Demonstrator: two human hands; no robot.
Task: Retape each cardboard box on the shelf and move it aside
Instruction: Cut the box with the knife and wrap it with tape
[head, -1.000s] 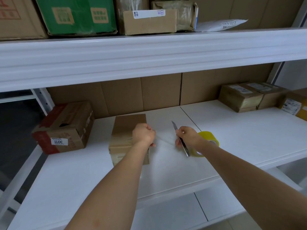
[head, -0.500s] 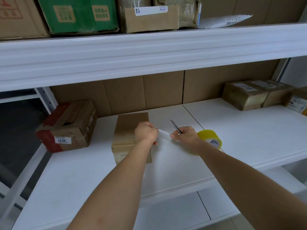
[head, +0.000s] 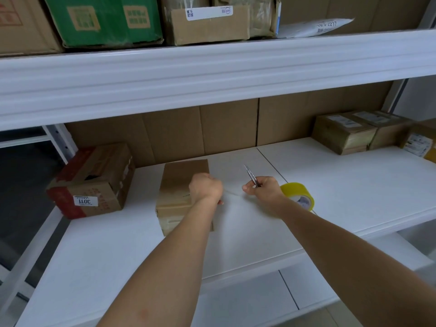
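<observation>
A plain brown cardboard box (head: 179, 185) lies on the white shelf (head: 354, 185), with clear tape over its front end. My left hand (head: 205, 187) is a fist at the box's right side and grips one end of a thin clear tape strip (head: 232, 193). The strip runs right to my right hand (head: 264, 190), which pinches it and holds a slim metal blade (head: 251, 175) pointing up and away. A yellow tape roll (head: 298, 192) sits just behind my right wrist, partly hidden by it.
A red and brown box (head: 94, 180) with a white label stands at the shelf's left end. Taped boxes (head: 344, 133) are grouped at the back right. The upper shelf beam (head: 212, 74) hangs low overhead, with a green box (head: 103, 20) and other cartons above it.
My right hand moved a little toward the left hand and swung the blade from pointing down to pointing up. The left fist stayed at the box.
</observation>
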